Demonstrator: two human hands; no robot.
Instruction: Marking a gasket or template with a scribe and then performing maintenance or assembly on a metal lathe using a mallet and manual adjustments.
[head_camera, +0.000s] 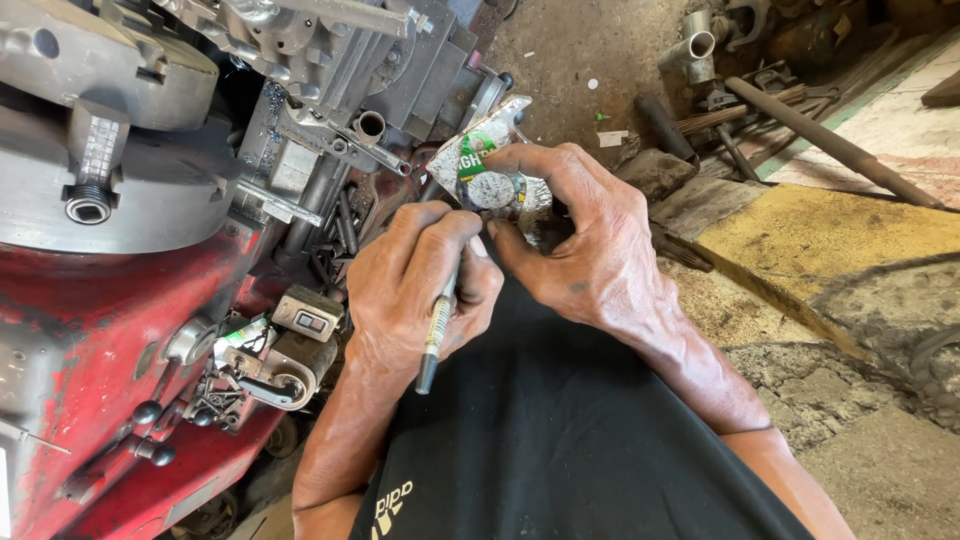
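At the frame's left stands a red lathe (70, 330) with its grey chuck (110, 150) in the upper left. At centre the left hand (415, 285) is clenched in a grip on a pen-like tool (437, 330) — its tip meets the crumpled foil packet (490, 165) pinched by the right hand (585, 235). Pipes and rods (790, 110) lie on the dirt floor (860, 340) in the upper right — well apart.

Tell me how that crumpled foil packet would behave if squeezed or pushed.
The foil packet looks creased and thin, so probably floppy and light. Its torn, shiny surface may slip or tear further. The right hand pinches it; the left hand holds a pen.
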